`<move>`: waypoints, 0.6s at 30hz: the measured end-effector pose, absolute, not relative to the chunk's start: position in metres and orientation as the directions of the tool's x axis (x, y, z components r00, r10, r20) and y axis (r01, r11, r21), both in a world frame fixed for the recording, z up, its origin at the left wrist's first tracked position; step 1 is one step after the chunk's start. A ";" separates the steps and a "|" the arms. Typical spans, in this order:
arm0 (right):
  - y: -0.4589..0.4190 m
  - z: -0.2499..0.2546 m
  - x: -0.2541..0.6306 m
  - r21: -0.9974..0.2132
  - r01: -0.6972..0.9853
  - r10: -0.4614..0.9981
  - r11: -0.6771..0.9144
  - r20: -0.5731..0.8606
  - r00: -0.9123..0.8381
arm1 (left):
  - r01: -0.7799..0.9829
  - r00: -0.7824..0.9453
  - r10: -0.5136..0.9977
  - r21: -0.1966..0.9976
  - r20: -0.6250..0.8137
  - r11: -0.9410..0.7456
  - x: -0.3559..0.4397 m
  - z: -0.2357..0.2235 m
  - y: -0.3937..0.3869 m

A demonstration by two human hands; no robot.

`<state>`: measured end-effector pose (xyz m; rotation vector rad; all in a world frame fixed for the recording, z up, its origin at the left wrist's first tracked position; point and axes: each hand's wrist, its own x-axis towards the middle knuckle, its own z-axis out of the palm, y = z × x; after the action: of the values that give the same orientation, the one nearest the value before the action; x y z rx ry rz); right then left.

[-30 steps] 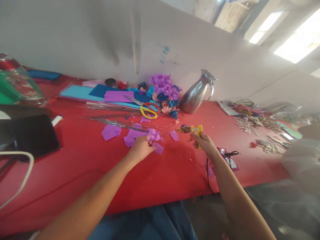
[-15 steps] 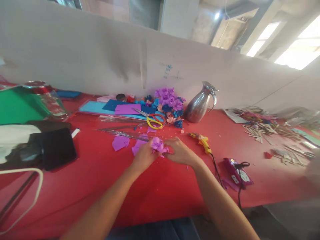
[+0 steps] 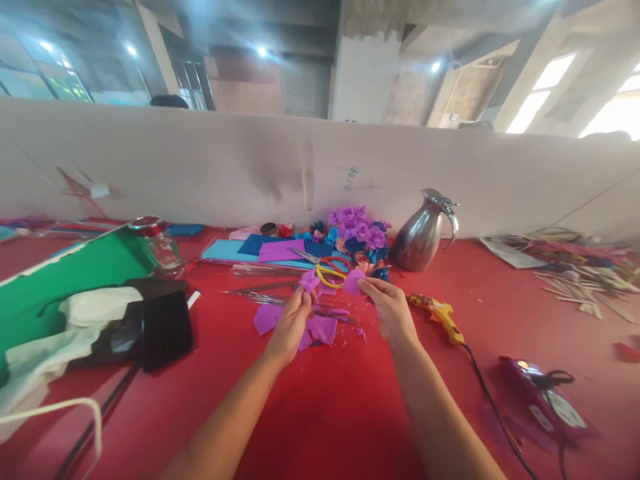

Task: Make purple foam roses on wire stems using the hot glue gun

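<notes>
My left hand [image 3: 291, 325] is closed on a small purple paper flower [image 3: 309, 281], its petals showing above the fingertips. Between thumb and fingers, my right hand [image 3: 391, 308] pinches a single purple paper petal [image 3: 354, 282], held apart from the flower. Below and between the hands, cut purple paper pieces [image 3: 323, 329] lie on the red table, among thin wires [image 3: 280, 300] and small scraps. Just behind the hands are scissors [image 3: 331, 272] with red and yellow handles.
Finished paper flowers [image 3: 357, 227] are heaped behind, beside a steel jug [image 3: 424, 230]. A yellow glue gun [image 3: 443, 319] lies at right, its cord near a purple power strip [image 3: 543, 393]. A black phone [image 3: 167, 330] and glass jar [image 3: 159, 247] are at left; wooden sticks [image 3: 583, 283] lie far right.
My hands have moved apart; the right one now holds a separate petal, the left keeps the flower. The view has tilted up and turned slightly left.
</notes>
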<state>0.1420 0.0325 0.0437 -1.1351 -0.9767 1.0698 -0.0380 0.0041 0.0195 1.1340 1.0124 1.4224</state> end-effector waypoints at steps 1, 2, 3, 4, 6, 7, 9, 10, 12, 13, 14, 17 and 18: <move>0.031 0.041 0.139 -0.974 -0.219 0.974 0.059 0.008 0.227 | -0.219 -0.062 0.991 0.967 0.121 -0.132 -0.040 0.017 0.005; 0.029 0.038 0.137 -0.957 -0.289 0.973 0.029 -0.039 0.226 | -0.231 -0.077 0.991 0.965 0.109 -0.124 -0.041 0.014 0.006; 0.028 0.036 0.135 -0.934 -0.357 0.972 -0.004 -0.087 0.217 | -0.237 -0.088 0.992 0.965 0.095 -0.113 -0.042 0.011 0.006; 0.026 0.034 0.134 -0.908 -0.417 0.970 -0.036 -0.131 0.203 | -0.241 -0.096 0.992 0.965 0.080 -0.102 -0.042 0.008 0.006; 0.022 0.032 0.130 -0.858 -0.506 0.967 -0.084 -0.193 0.167 | -0.246 -0.099 0.994 0.966 0.054 -0.077 -0.041 0.004 0.006; 0.020 0.032 0.128 -0.839 -0.535 0.966 -0.097 -0.208 0.151 | -0.246 -0.092 0.995 0.967 0.040 -0.062 -0.040 0.003 0.005; 0.016 0.033 0.124 -0.813 -0.572 0.966 -0.103 -0.218 0.136 | -0.254 -0.080 0.997 0.967 0.002 -0.023 -0.038 0.003 0.004; 0.015 0.033 0.122 -0.808 -0.582 0.968 -0.094 -0.211 0.137 | -0.270 -0.077 0.997 0.963 -0.023 0.001 -0.036 0.004 0.004; 0.011 0.033 0.117 -0.805 -0.590 0.972 -0.066 -0.186 0.145 | -0.328 -0.069 0.995 0.944 -0.076 0.049 -0.032 0.007 0.002; 0.010 0.032 0.115 -0.805 -0.590 0.974 -0.053 -0.171 0.146 | -0.366 -0.066 0.993 0.928 -0.097 0.067 -0.029 0.009 0.001; 0.009 0.032 0.114 -0.805 -0.591 0.977 -0.042 -0.157 0.145 | -0.406 -0.062 0.992 0.911 -0.113 0.079 -0.027 0.011 0.000; 0.007 0.030 0.110 -0.794 -0.607 0.976 -0.026 -0.151 0.156 | -0.489 -0.052 0.988 0.866 -0.145 0.101 -0.022 0.014 -0.003; 0.007 0.029 0.109 -0.790 -0.613 0.974 -0.026 -0.158 0.162 | -0.498 -0.050 0.987 0.860 -0.154 0.110 -0.022 0.014 -0.003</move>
<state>0.1092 0.0068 0.0290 -0.8744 -0.5303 1.3667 -0.0216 -0.0028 0.0141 0.6845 0.9429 1.3719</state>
